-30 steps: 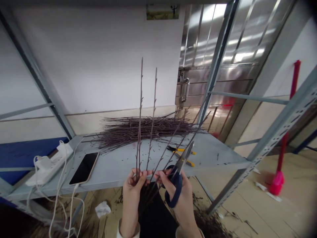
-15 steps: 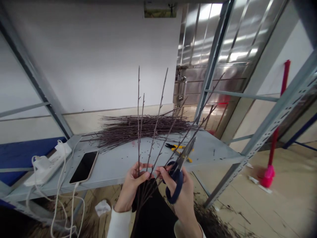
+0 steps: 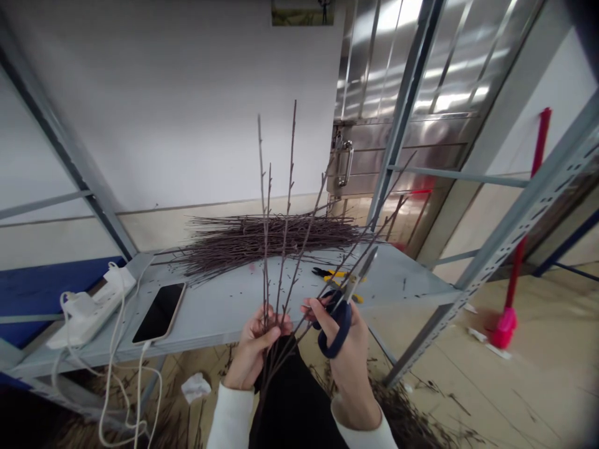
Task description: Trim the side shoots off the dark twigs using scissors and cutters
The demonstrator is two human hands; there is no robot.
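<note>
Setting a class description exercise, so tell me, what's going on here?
A person grips several thin bare twigs in their left hand and holds blue-handled scissors in their right hand, blades pointing up beside the twigs. A pile of twigs lies on a grey metal shelf, with yellow-handled pliers and a phone.

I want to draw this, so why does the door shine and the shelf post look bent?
In the head view, light glares in pale streaks across the steel door; in that view too, the wide lens makes the grey metal shelf post lean and curve, and the picture's corners go dark.
</note>
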